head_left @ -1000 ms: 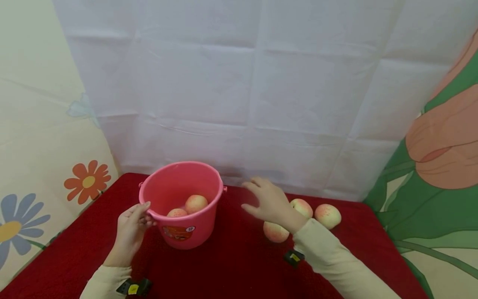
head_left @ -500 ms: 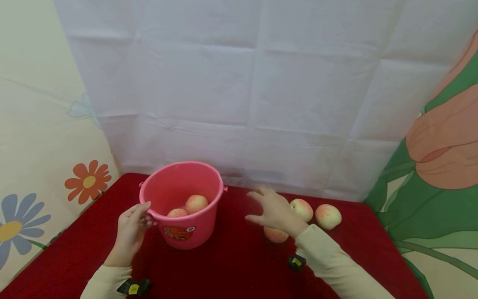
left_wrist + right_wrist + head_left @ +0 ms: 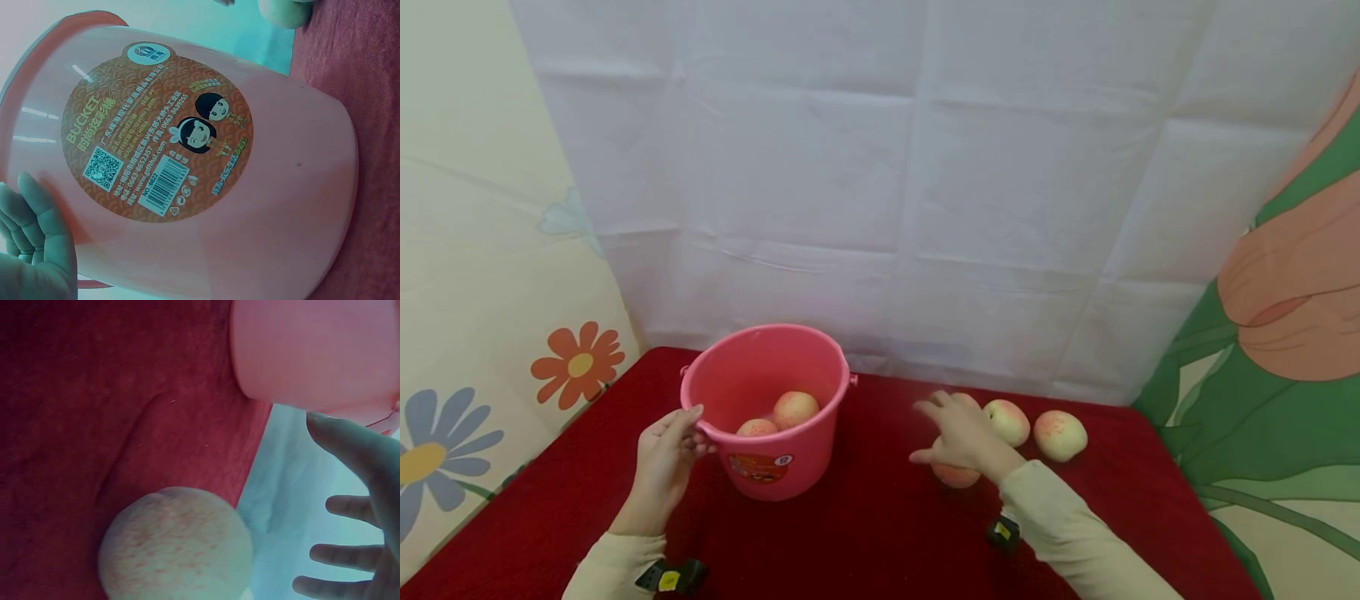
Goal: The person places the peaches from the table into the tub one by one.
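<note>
A pink bucket (image 3: pixel 811 457) stands at the left of the table, two peaches lying inside, one of them a peach (image 3: pixel 795 409) near the right wall. My left hand (image 3: pixel 662 458) pinches its near-left rim between thumb and fingers. The left wrist view shows the bucket's round label (image 3: pixel 156 131) close up. My right hand (image 3: pixel 964 435) hovers over the loose peaches, fingers spread and holding nothing. Partly hidden by it are a near peach (image 3: pixel 957 476) and another behind it. In the right wrist view, a peach (image 3: pixel 178 544) lies below the outstretched fingers.
Two more peaches sit right of my right hand: a yellowish one (image 3: pixel 1007 423) and a red-speckled one (image 3: pixel 1060 435). A red cloth (image 3: pixel 865 533) covers the table. White sheeting (image 3: pixel 880 183) hangs at the back, with flowered cloth (image 3: pixel 1300 417) at both sides.
My right hand has drawn back to the right, away from the bucket and over the loose peaches. The left hand and bucket have stayed in place.
</note>
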### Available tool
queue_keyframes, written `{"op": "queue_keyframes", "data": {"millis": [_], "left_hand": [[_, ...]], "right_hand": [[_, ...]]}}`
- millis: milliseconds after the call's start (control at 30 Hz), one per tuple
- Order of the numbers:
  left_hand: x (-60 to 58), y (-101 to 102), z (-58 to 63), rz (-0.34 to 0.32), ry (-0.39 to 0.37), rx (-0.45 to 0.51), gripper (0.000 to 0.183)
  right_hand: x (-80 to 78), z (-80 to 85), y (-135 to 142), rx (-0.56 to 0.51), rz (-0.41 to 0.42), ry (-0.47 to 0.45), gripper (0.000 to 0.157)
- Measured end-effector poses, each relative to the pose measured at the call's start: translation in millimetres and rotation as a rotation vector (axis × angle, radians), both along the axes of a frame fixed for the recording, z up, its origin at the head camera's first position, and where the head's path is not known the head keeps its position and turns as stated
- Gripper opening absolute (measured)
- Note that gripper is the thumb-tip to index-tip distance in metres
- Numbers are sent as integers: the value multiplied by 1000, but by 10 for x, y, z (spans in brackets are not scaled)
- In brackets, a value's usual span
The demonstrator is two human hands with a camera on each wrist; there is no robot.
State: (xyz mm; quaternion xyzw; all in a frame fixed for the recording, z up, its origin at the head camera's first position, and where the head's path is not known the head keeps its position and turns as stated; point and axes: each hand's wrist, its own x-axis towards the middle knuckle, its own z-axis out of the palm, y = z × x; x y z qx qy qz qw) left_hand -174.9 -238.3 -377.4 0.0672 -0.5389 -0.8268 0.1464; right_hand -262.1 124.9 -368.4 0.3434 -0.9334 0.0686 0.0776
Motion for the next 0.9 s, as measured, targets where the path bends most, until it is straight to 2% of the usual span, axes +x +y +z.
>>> {"op": "queue_keyframes", "data": {"millis": [233,500,733,900], "left_hand": [[-1,0,-2,-2,4,8,31],[0,0,4,-4,-8,-2,31],[5,6,8,6,-16,-3,31],[-6,15,1,4,10,5,32]], "right_hand": [[-9,-107,51,-14,-32,-28,69],[-10,-240,86,1,-70,4,68],[-13,-338,106,18,-75,-9,68],[1,-382,106,21,-70,-11,68]]}}
